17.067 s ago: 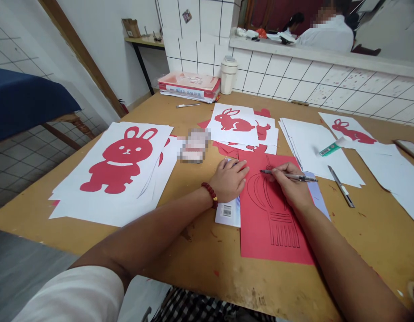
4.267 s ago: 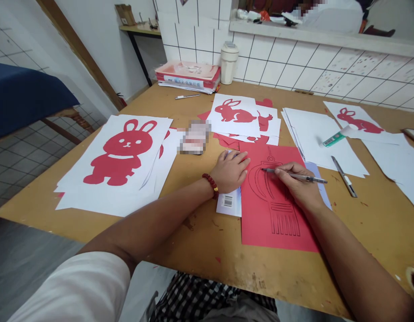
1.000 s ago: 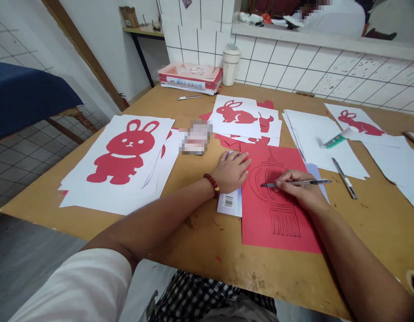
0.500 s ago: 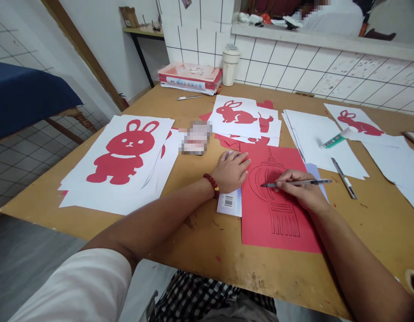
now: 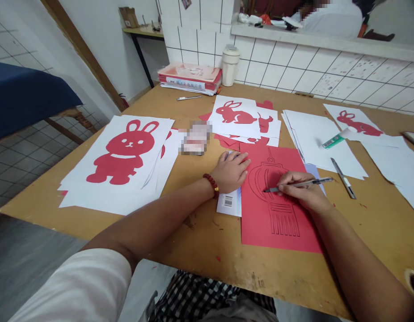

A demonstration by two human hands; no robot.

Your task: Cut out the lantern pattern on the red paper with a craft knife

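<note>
My right hand (image 5: 304,190) grips a pen (image 5: 316,181), its tip on a sheet of red paper (image 5: 257,228). A lantern with a tassel (image 5: 285,219) is drawn there in dark lines, and my fingers cover part of its right side. My left hand (image 5: 230,172) lies flat with fingers spread, the fingertips on the red sheet's left edge. Under that palm is a pale booklet with a barcode (image 5: 223,210), partly beneath the red paper. To the right of the sheet lies a utility knife (image 5: 343,178).
White sheets with a red bear-like rabbit (image 5: 128,152) lie at left. Further back are a red rabbit cutout (image 5: 237,112), red paper packs (image 5: 190,77) and a white cup (image 5: 230,66). A green glue stick (image 5: 333,141) rests on white paper. A person (image 5: 334,18) sits beyond the ledge.
My right hand and the pen have shifted slightly down and to the right along the lantern's curved line. My left hand has stayed in place.
</note>
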